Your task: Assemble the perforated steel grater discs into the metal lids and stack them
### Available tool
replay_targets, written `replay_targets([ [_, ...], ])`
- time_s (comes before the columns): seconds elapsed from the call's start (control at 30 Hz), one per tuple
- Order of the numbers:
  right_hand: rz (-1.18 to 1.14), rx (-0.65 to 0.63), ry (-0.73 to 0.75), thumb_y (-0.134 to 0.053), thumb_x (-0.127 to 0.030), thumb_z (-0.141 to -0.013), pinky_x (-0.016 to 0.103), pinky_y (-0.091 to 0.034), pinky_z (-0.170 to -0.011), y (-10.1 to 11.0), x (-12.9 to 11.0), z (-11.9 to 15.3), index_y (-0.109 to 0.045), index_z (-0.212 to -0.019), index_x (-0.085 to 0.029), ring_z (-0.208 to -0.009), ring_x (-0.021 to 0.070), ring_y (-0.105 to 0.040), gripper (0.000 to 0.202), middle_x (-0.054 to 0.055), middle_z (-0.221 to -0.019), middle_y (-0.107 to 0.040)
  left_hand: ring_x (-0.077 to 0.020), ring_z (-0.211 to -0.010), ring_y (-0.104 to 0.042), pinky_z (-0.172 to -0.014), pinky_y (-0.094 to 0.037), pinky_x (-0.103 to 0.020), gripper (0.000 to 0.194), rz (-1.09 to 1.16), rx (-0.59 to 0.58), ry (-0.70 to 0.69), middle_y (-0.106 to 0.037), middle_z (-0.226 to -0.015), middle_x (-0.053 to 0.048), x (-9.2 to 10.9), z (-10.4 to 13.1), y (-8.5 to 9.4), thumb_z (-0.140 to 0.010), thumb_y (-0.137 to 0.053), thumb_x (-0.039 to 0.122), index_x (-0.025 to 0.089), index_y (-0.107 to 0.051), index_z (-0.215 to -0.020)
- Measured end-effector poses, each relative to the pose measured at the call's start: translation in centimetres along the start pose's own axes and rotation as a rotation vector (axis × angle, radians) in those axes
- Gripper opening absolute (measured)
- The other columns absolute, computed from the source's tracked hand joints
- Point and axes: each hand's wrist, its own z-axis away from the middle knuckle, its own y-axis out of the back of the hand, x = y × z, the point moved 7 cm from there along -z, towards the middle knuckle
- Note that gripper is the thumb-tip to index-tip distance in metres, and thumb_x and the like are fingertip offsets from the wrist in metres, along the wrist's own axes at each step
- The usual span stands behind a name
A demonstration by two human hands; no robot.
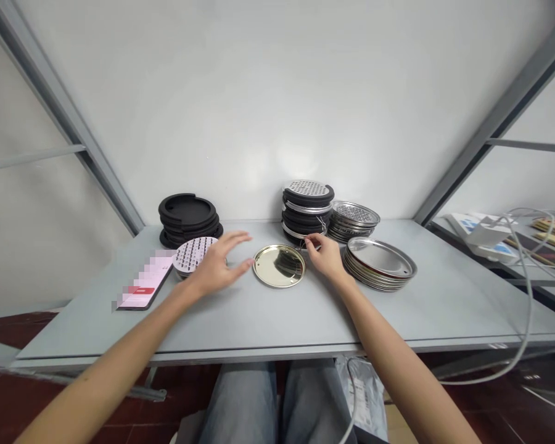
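Note:
A round gold-coloured metal disc [279,266] with a raised rim and a small hole lies flat on the table, between my hands. My left hand [219,265] is open at its left, fingers spread, thumb tip close to the rim; whether it touches I cannot tell. Behind the hand, partly hidden, is a perforated metal grater plate [195,254]. My right hand [324,254] is beyond the disc's right edge, thumb and forefinger pinched by a thin wire-like bit at the foot of a stack of black rings and grater plates [308,200].
Black plastic rings [189,209] are piled at the back left, near a phone [145,280] with a lit screen. Grater discs [355,214] and plain metal discs [380,259] stand stacked at the right. A white cable [530,308] hangs past the table's right side.

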Motion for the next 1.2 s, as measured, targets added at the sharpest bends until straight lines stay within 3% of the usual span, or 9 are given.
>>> replay_targets([
  [0.1, 0.126, -0.062, 0.016, -0.050, -0.027, -0.083, 0.028, -0.044, -0.066, -0.4, 0.1, 0.1, -0.068, -0.084, -0.017, -0.071, 0.0181, -0.062, 0.020, 0.006, -0.081, -0.070, -0.0248, -0.123, -0.050, -0.106, -0.040, -0.040, 0.050, 0.117, -0.173, -0.122, -0.052, -0.133, -0.012, 2.0, -0.6, -5.2, -0.083, -0.062, 0.039, 0.020, -0.052, -0.128],
  [0.17, 0.211, -0.087, 0.031, -0.050, -0.026, -0.083, 0.027, -0.042, -0.064, -0.5, -0.1, 0.3, -0.068, -0.084, -0.018, -0.071, 0.0177, -0.061, 0.019, 0.006, -0.084, -0.070, -0.0293, -0.130, -0.042, -0.108, -0.035, -0.045, 0.060, 0.075, -0.240, -0.131, -0.047, -0.138, -0.015, 1.7, -0.8, -8.1, -0.078, -0.067, 0.040, 0.018, -0.050, -0.131],
  [0.3, 0.304, -0.149, 0.030, -0.051, -0.025, -0.082, 0.026, -0.039, -0.062, -0.4, -0.1, 0.4, -0.068, -0.089, -0.022, -0.072, 0.0175, -0.061, 0.018, 0.004, -0.087, -0.070, -0.0315, -0.132, -0.039, -0.109, -0.033, -0.048, 0.065, 0.042, -0.276, -0.086, -0.045, -0.140, -0.017, -0.7, -0.7, -10.4, -0.077, -0.068, 0.042, 0.016, -0.046, -0.134],
  [0.47, 0.279, -0.308, 0.052, -0.051, -0.019, -0.080, 0.026, -0.041, -0.067, -1.4, -0.2, 0.5, -0.066, -0.097, -0.021, -0.073, 0.0163, -0.061, 0.023, 0.004, -0.093, -0.070, -0.0280, -0.132, -0.039, -0.110, -0.033, -0.045, 0.063, 0.076, -0.315, -0.132, -0.047, -0.138, -0.014, -1.1, -0.1, -10.0, -0.080, -0.065, 0.036, 0.017, -0.042, -0.136],
  [0.67, 0.194, -0.341, 0.123, -0.051, -0.031, -0.086, 0.028, -0.045, -0.073, -2.6, -1.1, 0.9, -0.068, -0.092, -0.019, -0.079, 0.0179, -0.060, 0.021, 0.007, -0.092, -0.067, -0.0265, -0.132, -0.039, -0.110, -0.033, -0.045, 0.050, 0.047, -0.249, -0.090, -0.047, -0.138, -0.014, -1.7, 0.0, -9.3, -0.088, -0.055, 0.031, 0.017, -0.044, -0.135],
  [0.8, 0.158, -0.319, 0.160, -0.054, -0.030, -0.084, 0.034, -0.047, -0.082, -2.9, -1.6, 1.1, -0.069, -0.092, -0.019, -0.090, 0.0215, -0.059, 0.020, 0.009, -0.097, -0.064, -0.0311, -0.131, -0.039, -0.108, -0.034, -0.048, 0.062, 0.043, -0.268, -0.103, -0.048, -0.137, -0.014, -2.1, 0.2, -9.4, -0.077, -0.069, 0.045, 0.019, -0.052, -0.130],
  [0.97, -0.054, -0.295, 0.314, -0.055, -0.031, -0.086, 0.038, -0.045, -0.092, -1.7, -4.7, 1.6, -0.069, -0.093, -0.019, -0.098, 0.0224, -0.059, 0.020, 0.009, -0.100, -0.066, -0.0216, -0.107, -0.060, -0.101, -0.041, -0.039, 0.022, 0.083, -0.322, -0.170, -0.065, -0.114, -0.005, -1.3, 0.1, -9.4, -0.086, -0.062, 0.036, 0.024, -0.068, -0.103],
  [1.07, -0.214, -0.370, 0.385, -0.063, -0.036, -0.082, 0.035, -0.049, -0.086, -1.5, -6.4, 2.3, -0.068, -0.097, -0.019, -0.092, 0.0206, -0.062, 0.023, 0.008, -0.097, -0.069, -0.0201, -0.108, -0.061, -0.101, -0.040, -0.039, 0.021, 0.118, -0.215, -0.133, -0.069, -0.110, -0.003, -1.5, -0.5, -8.7, -0.093, -0.052, 0.033, 0.024, -0.067, -0.105],
  [1.2, -0.255, -0.319, 0.400, -0.064, -0.035, -0.081, 0.036, -0.049, -0.087, -1.5, -7.0, 2.6, -0.069, -0.096, -0.021, -0.093, 0.0211, -0.064, 0.022, 0.007, -0.098, -0.070, -0.0212, -0.111, -0.059, -0.101, -0.042, -0.040, 0.024, 0.166, 0.030, -0.055, -0.069, -0.110, -0.006, -2.3, -0.9, -7.4, -0.093, -0.050, 0.034, 0.021, -0.066, -0.106],
])
